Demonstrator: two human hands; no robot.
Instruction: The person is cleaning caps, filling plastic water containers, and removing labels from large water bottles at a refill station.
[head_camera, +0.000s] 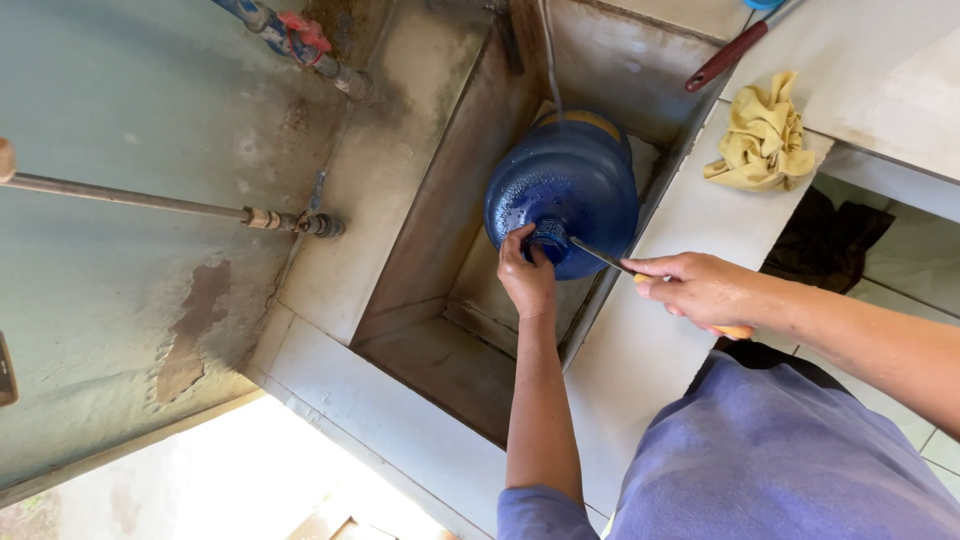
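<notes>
Your left hand (527, 278) is wrapped around the capped neck of the large blue water jug (565, 185), which stands in the concrete sink basin (440, 250) at the centre of the frame, a little above the middle. Your right hand (700, 290) is closed on the orange handle of a knife (612, 262), just right of centre, with the blade reaching left so that its tip meets the jug's cap at your left fingers.

The cap looks as if it is on the neck, so by my reading the opening is only begun: the blade is placed at the seal, but nothing appears cut away or lifted yet. Freeing and removing the cap seems to be what is left. The jug's shoulder is wet with droplets.

In the upper right, a crumpled yellow cloth (765, 140) lies on the tiled counter (660, 350), well apart from both hands. A metal pipe (170, 203) crosses the stained wall at the left.
</notes>
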